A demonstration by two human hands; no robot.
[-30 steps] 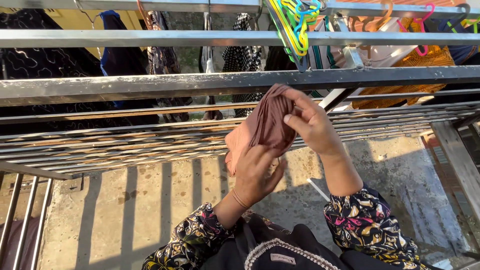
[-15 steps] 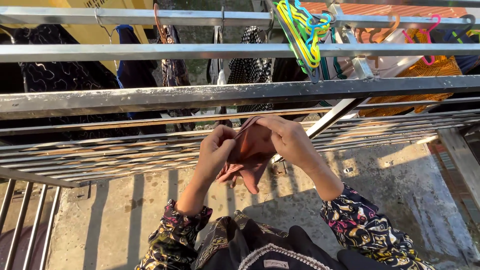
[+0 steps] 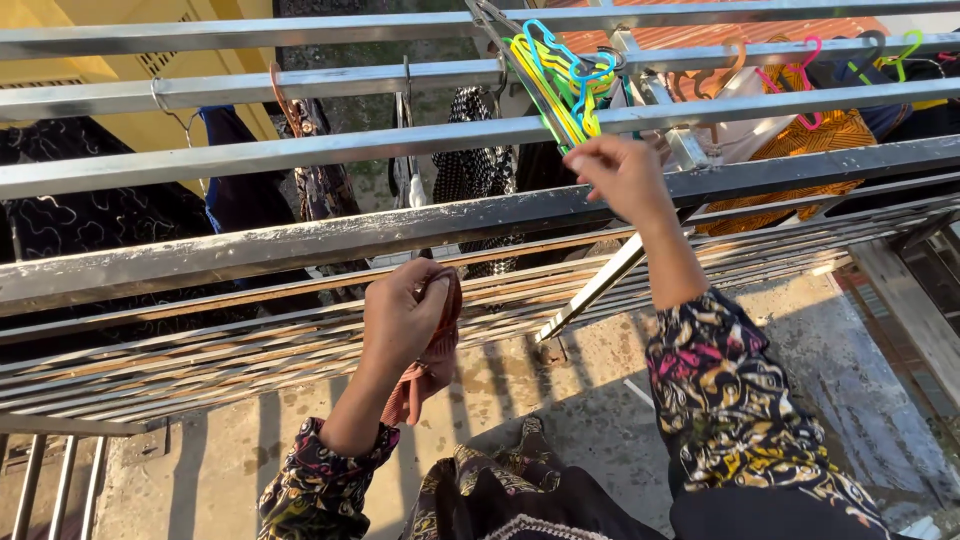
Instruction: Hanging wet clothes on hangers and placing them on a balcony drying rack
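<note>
1. We are holding a reddish-brown cloth (image 3: 432, 350) in our left hand (image 3: 400, 315), just below the thick steel rail (image 3: 300, 240) that crosses the view in front of us.
2. The left grip is closing tightly around the upper part of the cloth, the fingers wrapping it; the rest of the cloth is hanging down under the fist, towards the concrete floor (image 3: 220, 460).
3. Our right hand (image 3: 622, 172) is reaching up above the steel rail, to the foot of a bunch of coloured plastic hangers (image 3: 560, 75) in yellow, green and blue.
4. The right grip is pinching with fingertips drawn together at the lower end of the hangers; we cannot tell whether it is actually gripping one of them.
5. The cloth is sitting well apart from the right hand, below the rail and to the left of it.
6. Beyond the steel rail, more metal bars (image 3: 250, 90) are running across, and dark patterned garments (image 3: 90, 220) are hanging from them at the left.
7. Above the rail at the right, pink and green hangers (image 3: 800, 60) are carrying an orange garment (image 3: 820, 140).
8. Under the rail, thin rusty rods (image 3: 200, 350) are forming a grid above the sunlit floor.
9. Our patterned sleeves (image 3: 730, 400) are showing at the bottom, nearer to us than the rail.
</note>
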